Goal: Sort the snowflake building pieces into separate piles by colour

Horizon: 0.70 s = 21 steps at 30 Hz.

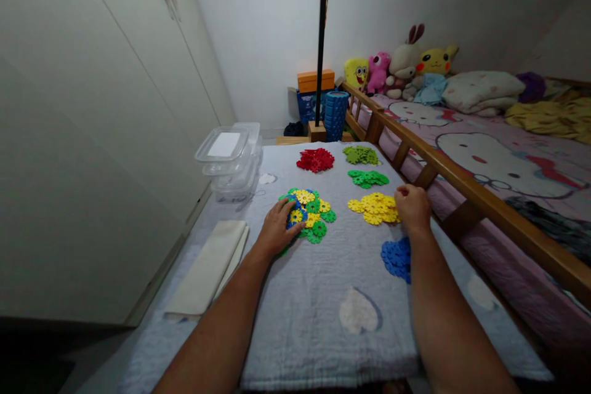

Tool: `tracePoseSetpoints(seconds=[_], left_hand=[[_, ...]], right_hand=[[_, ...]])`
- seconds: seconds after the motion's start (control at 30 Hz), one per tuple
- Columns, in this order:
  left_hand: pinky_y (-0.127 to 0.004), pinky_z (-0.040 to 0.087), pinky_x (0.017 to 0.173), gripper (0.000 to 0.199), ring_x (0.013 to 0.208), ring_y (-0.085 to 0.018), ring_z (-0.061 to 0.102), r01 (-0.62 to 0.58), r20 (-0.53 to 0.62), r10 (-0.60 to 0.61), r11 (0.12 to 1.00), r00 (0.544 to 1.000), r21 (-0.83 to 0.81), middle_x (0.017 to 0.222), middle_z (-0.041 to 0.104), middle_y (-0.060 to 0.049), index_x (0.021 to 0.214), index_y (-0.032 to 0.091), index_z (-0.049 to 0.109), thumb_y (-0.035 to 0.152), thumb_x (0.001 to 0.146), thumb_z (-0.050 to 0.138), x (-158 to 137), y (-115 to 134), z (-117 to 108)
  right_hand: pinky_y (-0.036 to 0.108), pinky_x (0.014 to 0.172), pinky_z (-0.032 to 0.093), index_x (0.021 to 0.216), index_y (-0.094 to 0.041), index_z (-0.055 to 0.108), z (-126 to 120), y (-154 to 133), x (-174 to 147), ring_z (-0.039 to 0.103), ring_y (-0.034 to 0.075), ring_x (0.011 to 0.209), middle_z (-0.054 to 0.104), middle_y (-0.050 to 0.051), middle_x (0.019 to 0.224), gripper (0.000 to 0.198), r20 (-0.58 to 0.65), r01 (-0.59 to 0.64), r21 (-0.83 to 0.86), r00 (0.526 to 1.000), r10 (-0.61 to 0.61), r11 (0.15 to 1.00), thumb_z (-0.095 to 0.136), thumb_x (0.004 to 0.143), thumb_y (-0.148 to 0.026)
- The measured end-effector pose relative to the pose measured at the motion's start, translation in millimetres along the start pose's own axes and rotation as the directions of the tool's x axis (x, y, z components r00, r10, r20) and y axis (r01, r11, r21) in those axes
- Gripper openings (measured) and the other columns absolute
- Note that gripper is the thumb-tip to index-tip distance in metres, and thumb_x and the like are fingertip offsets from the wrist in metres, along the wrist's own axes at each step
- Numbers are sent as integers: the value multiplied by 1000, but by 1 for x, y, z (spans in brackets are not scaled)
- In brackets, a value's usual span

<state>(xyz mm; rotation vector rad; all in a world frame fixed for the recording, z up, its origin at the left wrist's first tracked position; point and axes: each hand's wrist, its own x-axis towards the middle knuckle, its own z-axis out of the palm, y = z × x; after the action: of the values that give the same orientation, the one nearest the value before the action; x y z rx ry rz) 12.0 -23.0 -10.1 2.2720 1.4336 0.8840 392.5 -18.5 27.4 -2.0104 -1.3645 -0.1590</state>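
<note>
My left hand (278,226) rests on the left side of a mixed pile of flower-shaped plastic discs (314,206) in yellow, green and blue. Its thumb and fingers are spread over the discs. At the right edge of a yellow disc pile (375,208) is my right hand (414,204), closed with its fingers curled in. Whatever it may hold is hidden. Partly behind my right forearm lies a blue disc pile (396,258). Farther back are a green pile (368,178), a lime-green pile (360,155) and a red pile (316,160).
Stacked clear plastic boxes (231,163) stand at the table's left, behind a folded cream cloth (207,268). A wooden bed rail (434,160) runs along the right side. Beyond the far edge rise a black pole (322,43) and a blue foam roller (335,116).
</note>
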Motion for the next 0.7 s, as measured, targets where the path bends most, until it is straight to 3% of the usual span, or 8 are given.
tracePoseSetpoints(seconds=[0.07,0.17,0.33,0.6,0.7], left_hand=[[-49,36,117,56,137,-31,46,35,-27,-35,999,999,-5,145,48,-17,133,17,55,46,86,64,0,1,0],[-48,35,118,52,139,-32,43,103,-95,-102,995,990,1,146,45,-17,130,16,57,45,88,61,0,2,0],[-50,35,117,45,138,-32,44,196,-157,-189,980,969,28,144,47,-18,126,15,60,43,90,58,1,0,0],[-49,42,109,42,125,-30,54,172,-115,-162,982,980,76,130,59,-14,127,18,57,41,92,54,1,2,-1],[-49,42,108,42,122,-30,56,160,-84,-152,983,985,93,128,62,-15,128,17,56,40,93,54,1,4,-2]], right_hand=[[39,85,45,88,-13,73,2,-22,-7,61,26,85,69,14,88,25,-57,67,69,996,-63,995,50,80,-21],[37,84,46,84,-17,71,13,-61,-27,60,23,85,69,10,86,20,-19,249,301,967,-255,921,52,82,-23],[36,85,44,84,-19,69,39,-103,-71,59,22,87,68,8,87,12,154,401,480,837,-525,780,57,82,-18],[34,83,40,88,-18,68,45,-114,-95,55,21,87,64,6,88,9,329,480,468,685,-650,742,68,81,-23],[35,85,40,91,-17,67,42,-116,-97,54,23,91,64,7,92,14,354,502,446,662,-661,741,71,79,-23]])
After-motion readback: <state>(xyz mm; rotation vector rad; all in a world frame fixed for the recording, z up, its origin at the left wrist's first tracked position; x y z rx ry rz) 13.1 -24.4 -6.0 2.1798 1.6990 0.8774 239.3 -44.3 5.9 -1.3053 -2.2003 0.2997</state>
